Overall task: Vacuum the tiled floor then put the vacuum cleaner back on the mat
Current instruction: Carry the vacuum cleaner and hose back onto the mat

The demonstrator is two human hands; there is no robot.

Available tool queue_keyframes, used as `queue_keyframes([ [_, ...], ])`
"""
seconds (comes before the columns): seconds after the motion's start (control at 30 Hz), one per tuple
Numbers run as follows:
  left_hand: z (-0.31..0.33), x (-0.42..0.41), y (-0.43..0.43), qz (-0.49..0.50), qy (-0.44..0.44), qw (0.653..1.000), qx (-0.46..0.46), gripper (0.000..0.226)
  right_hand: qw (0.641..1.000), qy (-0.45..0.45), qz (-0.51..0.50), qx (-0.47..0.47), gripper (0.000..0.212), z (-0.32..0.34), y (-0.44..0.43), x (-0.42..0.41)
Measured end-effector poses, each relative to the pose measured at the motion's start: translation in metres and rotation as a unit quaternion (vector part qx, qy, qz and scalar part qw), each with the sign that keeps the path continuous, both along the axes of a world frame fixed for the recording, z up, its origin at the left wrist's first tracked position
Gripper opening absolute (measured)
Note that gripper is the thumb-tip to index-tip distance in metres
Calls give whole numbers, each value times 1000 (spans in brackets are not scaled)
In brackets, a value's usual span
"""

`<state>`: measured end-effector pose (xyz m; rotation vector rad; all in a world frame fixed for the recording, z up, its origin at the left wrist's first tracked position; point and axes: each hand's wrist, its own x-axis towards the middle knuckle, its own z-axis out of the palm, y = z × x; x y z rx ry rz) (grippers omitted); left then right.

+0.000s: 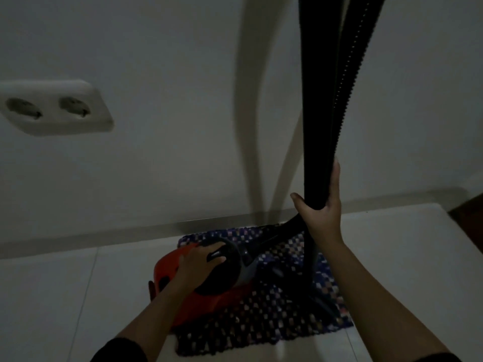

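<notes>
Two hands share the work: my left hand (201, 259) curls round the black carry handle (218, 254) on top of the red vacuum cleaner (167, 269), steadying its body where it sits on the woven mat (261, 325) against the wall. My right hand (321, 212) grips the black tube (316, 113) with the ribbed hose (350, 74) beside it, upright so neither flops onto the tiled floor (65, 296). The double socket (52, 108) has nothing plugged in, so I judge this the put-back step
</notes>
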<state>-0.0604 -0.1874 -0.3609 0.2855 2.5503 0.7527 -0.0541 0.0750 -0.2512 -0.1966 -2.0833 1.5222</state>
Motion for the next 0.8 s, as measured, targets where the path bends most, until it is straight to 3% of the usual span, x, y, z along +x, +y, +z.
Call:
queue_keyframes([
  [0.17, -26, 3, 7, 32, 46, 998, -29, 60, 999, 37, 0, -16, 95, -25, 10, 0],
  [0.33, -28, 13, 6, 32, 78, 994, -63, 45, 999, 51, -13, -13, 99, -21, 10, 9],
  [0.43, -12, 6, 15, 1, 76, 995, -58, 42, 998, 64, -13, -15, 86, -24, 6, 24],
  [0.5, 22, 3, 38, 6, 95, 995, 20, 35, 996, 83, -24, -7, 72, -30, -1, 36],
  [0.57, 75, 5, 71, 42, 113, 974, 189, 33, 995, 88, -36, -25, 62, -33, -7, 45],
  [0.67, 156, 13, 115, 79, 72, 885, 454, 41, 995, 85, -12, -51, 55, -33, -11, 50],
  [0.8, 215, 24, 141, -1, 122, 828, 548, 50, 995, 41, 68, -63, 54, -21, -10, 57],
])
